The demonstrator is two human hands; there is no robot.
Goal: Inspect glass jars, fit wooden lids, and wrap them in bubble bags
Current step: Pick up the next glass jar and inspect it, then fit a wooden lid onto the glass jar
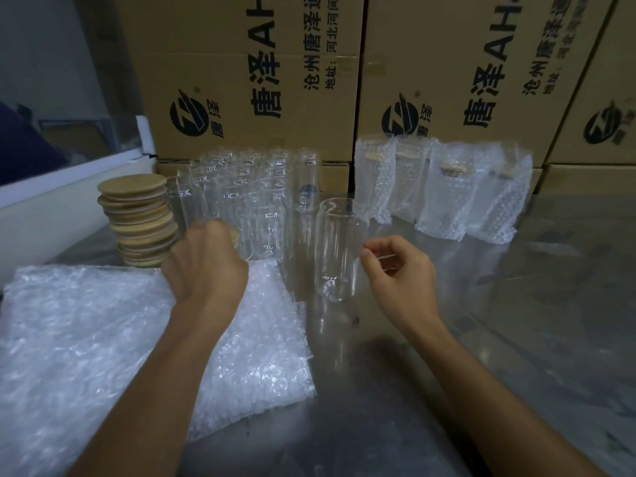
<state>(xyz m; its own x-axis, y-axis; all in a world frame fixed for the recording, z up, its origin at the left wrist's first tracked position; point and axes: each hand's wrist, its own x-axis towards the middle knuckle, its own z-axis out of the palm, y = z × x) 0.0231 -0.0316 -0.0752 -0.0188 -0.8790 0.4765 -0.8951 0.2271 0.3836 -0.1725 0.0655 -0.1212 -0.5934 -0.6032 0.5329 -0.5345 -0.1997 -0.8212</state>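
I see the open glass jar (339, 247) upright on the steel table (516, 321), right hand (401, 270) loosely curled just beside it, holding nothing. Left hand (206, 259) grips a wooden lid (234, 234) by the lid stack (139, 218). Risk: a careless reach could tip the unheld jar.

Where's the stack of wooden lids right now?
In the head view, the stack of wooden lids stands at the left of the table, behind the bubble bags, beside the cluster of bare glass jars, just left of the left hand.
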